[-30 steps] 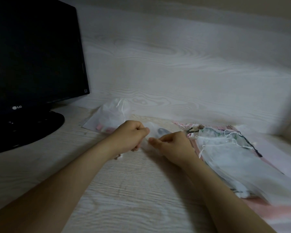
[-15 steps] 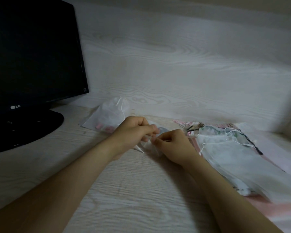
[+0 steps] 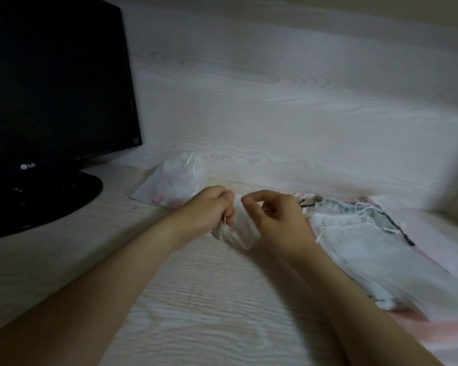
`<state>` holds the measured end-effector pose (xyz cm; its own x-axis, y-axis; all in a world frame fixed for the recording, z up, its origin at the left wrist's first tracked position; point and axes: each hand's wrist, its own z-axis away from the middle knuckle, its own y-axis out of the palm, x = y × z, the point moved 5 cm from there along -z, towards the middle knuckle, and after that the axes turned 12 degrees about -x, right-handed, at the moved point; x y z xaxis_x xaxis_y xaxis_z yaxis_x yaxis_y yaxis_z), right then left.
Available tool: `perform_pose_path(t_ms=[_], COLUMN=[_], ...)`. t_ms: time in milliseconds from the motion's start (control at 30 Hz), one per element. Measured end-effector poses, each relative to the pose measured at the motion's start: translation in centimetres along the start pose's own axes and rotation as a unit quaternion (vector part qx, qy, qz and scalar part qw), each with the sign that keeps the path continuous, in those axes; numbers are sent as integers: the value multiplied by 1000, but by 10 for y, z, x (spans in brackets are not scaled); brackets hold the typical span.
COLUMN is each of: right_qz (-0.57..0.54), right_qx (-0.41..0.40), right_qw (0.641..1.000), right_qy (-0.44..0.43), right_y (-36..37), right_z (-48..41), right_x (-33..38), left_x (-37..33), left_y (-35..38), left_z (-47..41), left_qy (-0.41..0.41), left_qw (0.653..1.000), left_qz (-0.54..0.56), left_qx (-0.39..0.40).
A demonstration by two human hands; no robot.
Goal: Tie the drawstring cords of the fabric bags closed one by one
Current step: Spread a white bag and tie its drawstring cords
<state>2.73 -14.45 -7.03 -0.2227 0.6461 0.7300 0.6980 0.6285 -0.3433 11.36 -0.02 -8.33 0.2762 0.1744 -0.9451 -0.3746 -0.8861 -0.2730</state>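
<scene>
The left hand (image 3: 209,210) and right hand (image 3: 275,220), touching before, drew apart — baring the small white bag (image 3: 238,233) between them.

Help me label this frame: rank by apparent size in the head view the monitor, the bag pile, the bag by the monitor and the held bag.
1. monitor
2. bag pile
3. bag by the monitor
4. held bag, partly covered, so its place against 3 is unsure

- A monitor (image 3: 50,88) is standing at the far left of the worktop (image 3: 196,299).
- A filled bag (image 3: 175,180) is lying just right of its base.
- A small bag (image 3: 238,233) is sitting at centre, between the left hand (image 3: 209,210) and the right hand (image 3: 278,220).
- A pile of bags (image 3: 368,241) is lying at the right.
</scene>
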Motion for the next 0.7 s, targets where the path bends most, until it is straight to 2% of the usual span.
perform_pose_path(t_ms=[100, 367, 700], right_qz=[-46, -19, 22], right_qx=[20, -2, -11], right_qw=[999, 999, 1000], right_qy=[-3, -30, 10], right_y=[0, -3, 1], right_z=[4, 1, 2], right_x=[6, 4, 3], left_x=[-3, -4, -5], left_y=[3, 5, 5], left_z=[3, 3, 3], left_qy=[14, 72, 89], left_qw=[1000, 995, 996], left_qz=[-14, -62, -24], left_qx=[17, 35, 21])
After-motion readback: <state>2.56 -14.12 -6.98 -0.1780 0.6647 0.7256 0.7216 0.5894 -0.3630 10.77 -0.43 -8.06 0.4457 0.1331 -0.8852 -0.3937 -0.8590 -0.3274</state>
